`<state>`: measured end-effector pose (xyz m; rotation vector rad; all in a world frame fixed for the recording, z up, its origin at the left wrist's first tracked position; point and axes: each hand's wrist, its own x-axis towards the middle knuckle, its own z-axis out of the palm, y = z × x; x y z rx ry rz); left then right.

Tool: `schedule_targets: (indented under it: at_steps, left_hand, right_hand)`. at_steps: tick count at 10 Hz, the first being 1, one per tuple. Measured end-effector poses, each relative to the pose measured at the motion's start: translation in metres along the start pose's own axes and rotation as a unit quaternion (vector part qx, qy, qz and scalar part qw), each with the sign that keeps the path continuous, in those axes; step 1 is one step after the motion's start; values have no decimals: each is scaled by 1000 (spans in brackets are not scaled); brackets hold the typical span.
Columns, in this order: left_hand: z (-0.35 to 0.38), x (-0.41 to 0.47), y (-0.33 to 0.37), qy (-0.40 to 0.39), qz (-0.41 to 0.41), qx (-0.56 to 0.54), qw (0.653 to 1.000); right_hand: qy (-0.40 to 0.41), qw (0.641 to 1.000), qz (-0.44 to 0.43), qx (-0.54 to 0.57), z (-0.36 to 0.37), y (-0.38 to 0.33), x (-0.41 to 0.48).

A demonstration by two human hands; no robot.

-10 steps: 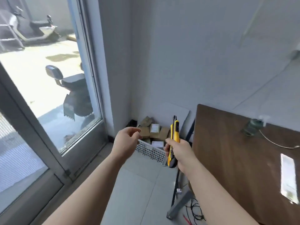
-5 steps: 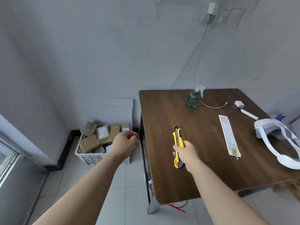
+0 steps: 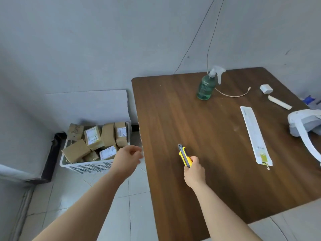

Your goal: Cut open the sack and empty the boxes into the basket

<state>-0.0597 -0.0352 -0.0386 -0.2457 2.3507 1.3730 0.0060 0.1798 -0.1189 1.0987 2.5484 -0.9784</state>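
The right hand grips a yellow knife over the worktop — fingers wrapped round its handle. The left hand hovers beside the basket of boxes, fingers loosely curled — empty.

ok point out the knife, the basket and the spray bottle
knife (image 3: 184,155), head view, yellow body above the right hand
basket (image 3: 86,166), head view, white front wall
spray bottle (image 3: 205,88), head view, green body

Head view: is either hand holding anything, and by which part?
The right hand holds the yellow utility knife by its rear handle end. The left hand holds nothing.
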Motion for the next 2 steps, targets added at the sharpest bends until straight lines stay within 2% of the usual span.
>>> schedule_targets:
  at_steps: [2]
  left_hand:
    - [7,-1,-11,25,-32,-19,999]
  right_hand:
    - [36,993,-37,-103,3,8,15]
